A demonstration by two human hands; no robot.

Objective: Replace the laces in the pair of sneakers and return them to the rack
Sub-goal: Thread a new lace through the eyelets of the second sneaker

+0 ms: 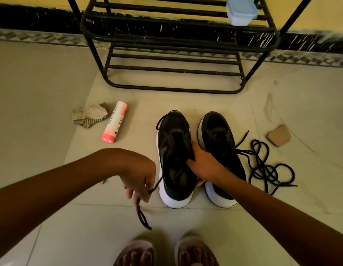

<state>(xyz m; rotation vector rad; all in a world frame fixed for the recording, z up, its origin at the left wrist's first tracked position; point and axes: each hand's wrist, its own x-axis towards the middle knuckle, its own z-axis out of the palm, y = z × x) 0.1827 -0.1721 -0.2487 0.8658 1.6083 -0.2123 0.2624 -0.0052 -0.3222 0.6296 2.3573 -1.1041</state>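
Observation:
Two black sneakers with white soles stand side by side on the floor, toes toward the rack. My right hand [204, 166] grips the left sneaker [173, 150] at its tongue and inner side. My left hand [141, 182] pinches a black lace [143, 217] that runs from that sneaker's side, its end hanging below my fingers. The right sneaker [218, 143] still has a lace through its eyelets. A loose black lace [266, 169] lies coiled on the floor to its right. The black metal shoe rack [176, 60] stands behind the sneakers.
A pink spray can [115, 121] lies on the floor left of the sneakers, beside torn cardboard [89, 115]. Another cardboard scrap [279, 135] lies at the right. A pale blue box [241, 10] sits on a rack shelf. My sandalled feet [165, 252] are at the bottom edge.

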